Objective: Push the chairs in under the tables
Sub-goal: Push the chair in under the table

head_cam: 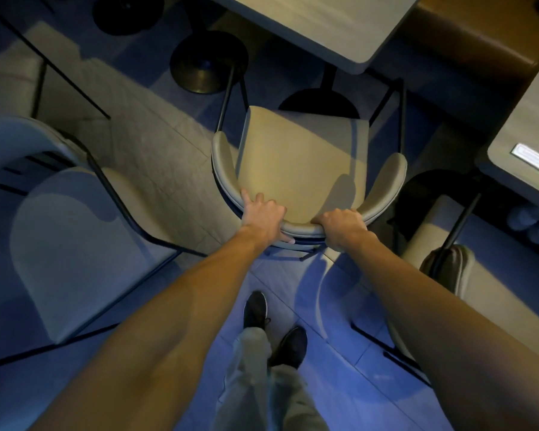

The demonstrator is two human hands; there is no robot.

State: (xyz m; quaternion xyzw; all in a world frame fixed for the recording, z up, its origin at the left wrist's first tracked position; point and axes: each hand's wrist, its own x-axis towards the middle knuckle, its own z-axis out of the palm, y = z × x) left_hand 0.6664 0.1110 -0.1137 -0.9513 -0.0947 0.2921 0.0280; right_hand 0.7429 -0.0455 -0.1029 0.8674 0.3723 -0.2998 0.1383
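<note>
A beige padded chair (pixel 296 157) with a curved backrest and thin black legs stands in front of me, its seat facing a pale wood table (pixel 333 23) on a black pedestal base. The seat's front edge sits near the table's near corner, with most of the seat out in the open. My left hand (pixel 263 217) grips the backrest's curved top left of its middle, index finger stretched along the rim. My right hand (pixel 343 227) is wrapped over the same rim to the right.
A second beige chair (pixel 84 244) stands close on my left, a third chair (pixel 448 253) on my right beside another table (pixel 523 141). A round black table base (pixel 206 63) sits on the floor ahead left. A brown bench (pixel 479 48) runs behind the table. My feet stand on tiled floor.
</note>
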